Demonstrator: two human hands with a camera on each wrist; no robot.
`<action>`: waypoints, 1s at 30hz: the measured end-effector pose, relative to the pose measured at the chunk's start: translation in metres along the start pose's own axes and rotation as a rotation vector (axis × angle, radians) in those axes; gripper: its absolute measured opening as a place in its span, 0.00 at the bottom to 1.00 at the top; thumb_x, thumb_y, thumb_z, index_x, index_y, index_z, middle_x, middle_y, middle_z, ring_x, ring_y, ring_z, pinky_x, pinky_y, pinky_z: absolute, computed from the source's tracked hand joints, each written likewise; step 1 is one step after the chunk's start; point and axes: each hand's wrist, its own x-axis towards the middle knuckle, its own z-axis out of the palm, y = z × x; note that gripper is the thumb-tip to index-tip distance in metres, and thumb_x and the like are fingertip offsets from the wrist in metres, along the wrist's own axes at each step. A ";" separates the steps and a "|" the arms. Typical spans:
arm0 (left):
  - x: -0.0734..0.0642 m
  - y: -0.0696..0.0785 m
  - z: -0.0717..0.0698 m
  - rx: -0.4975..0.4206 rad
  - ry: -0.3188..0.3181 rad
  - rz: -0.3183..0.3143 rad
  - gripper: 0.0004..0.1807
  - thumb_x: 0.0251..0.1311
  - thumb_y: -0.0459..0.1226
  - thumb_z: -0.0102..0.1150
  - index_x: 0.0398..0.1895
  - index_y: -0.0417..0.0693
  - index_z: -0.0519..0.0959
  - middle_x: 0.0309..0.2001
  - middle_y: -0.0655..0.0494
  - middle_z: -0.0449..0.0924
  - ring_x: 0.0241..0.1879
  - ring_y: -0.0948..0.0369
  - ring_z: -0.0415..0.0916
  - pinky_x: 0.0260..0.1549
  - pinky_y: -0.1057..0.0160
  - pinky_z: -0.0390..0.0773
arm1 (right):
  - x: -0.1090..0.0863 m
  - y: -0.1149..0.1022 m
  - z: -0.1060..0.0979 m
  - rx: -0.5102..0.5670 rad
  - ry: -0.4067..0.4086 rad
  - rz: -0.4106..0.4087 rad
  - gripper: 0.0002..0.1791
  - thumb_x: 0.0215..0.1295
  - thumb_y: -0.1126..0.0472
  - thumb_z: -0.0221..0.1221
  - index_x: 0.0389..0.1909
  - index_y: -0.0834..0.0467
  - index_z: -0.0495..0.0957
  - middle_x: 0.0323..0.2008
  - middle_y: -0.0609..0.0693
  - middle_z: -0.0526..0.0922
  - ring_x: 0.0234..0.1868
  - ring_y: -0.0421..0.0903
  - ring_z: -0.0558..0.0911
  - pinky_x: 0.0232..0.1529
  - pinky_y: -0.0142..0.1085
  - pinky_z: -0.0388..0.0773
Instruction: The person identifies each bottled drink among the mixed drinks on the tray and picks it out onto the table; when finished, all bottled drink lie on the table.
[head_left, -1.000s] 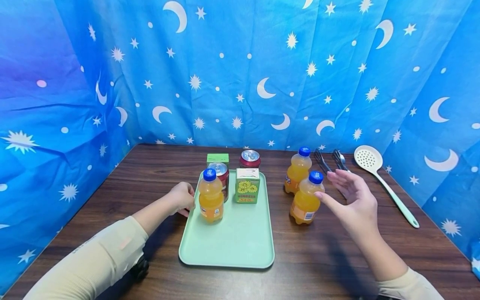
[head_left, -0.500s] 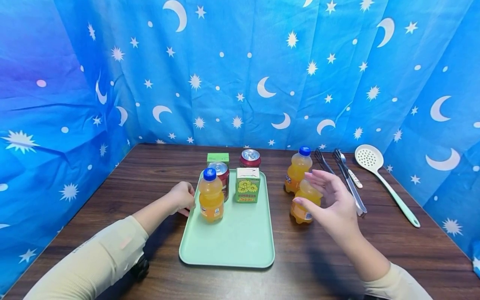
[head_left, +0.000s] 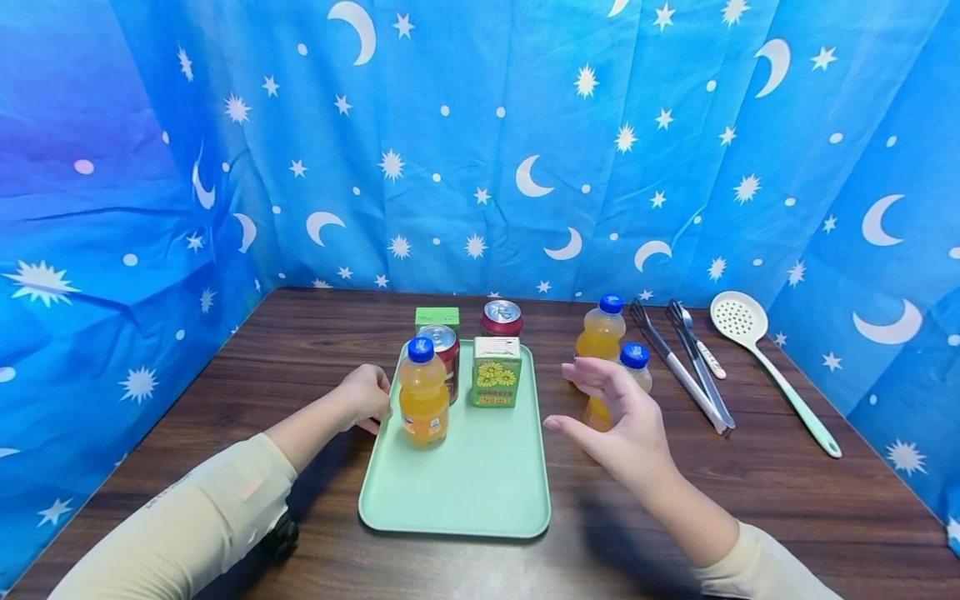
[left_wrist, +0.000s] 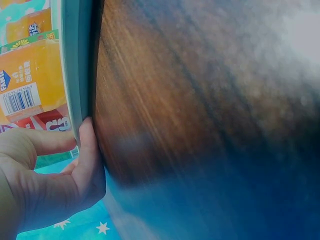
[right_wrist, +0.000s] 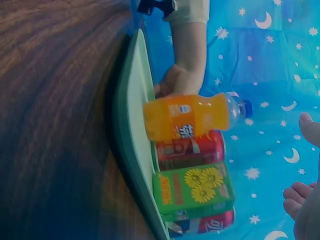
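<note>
At the far left side of a pale green tray (head_left: 465, 500), my left hand (head_left: 365, 397) pinches the rim between thumb and fingers; the left wrist view shows the pinch closely. Upright on the tray are an orange soda bottle (head_left: 423, 408) with a blue cap, a red drink can (head_left: 453, 354) behind it and a green drink carton (head_left: 496, 379) with yellow flowers. My right hand (head_left: 630, 425) is spread above the table, right of the tray, holding nothing. Behind it stand two more orange soda bottles, a far one (head_left: 598, 333) and a nearer, partly hidden one (head_left: 637, 367).
Another red can (head_left: 502, 317) and a green carton (head_left: 437, 316) stand at the tray's far end, partly hidden. On the right lie tongs (head_left: 693, 387) with dark heads, a small light-handled utensil (head_left: 708, 357) and a slotted skimmer (head_left: 738, 319). A blue star-patterned cloth (head_left: 480, 150) encloses the table.
My right hand has moved left, from beside the nearer bottle to in front of it, towards the tray, still spread. The left hand and the tray have stayed put.
</note>
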 end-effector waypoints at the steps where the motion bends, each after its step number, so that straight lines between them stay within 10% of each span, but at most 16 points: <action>1: 0.000 0.000 0.000 0.002 0.001 0.001 0.12 0.45 0.18 0.55 0.30 0.36 0.66 0.29 0.43 0.68 0.23 0.53 0.72 0.19 0.57 0.81 | 0.000 0.000 0.002 0.002 -0.007 0.003 0.35 0.43 0.68 0.72 0.55 0.64 0.69 0.51 0.50 0.79 0.53 0.44 0.77 0.56 0.30 0.69; 30: 0.001 0.000 0.001 0.006 -0.004 -0.002 0.13 0.44 0.18 0.56 0.31 0.36 0.66 0.30 0.43 0.68 0.25 0.53 0.73 0.19 0.58 0.81 | 0.017 -0.037 0.047 0.068 -0.126 -0.022 0.33 0.41 0.74 0.72 0.50 0.71 0.69 0.48 0.61 0.78 0.50 0.56 0.78 0.54 0.47 0.72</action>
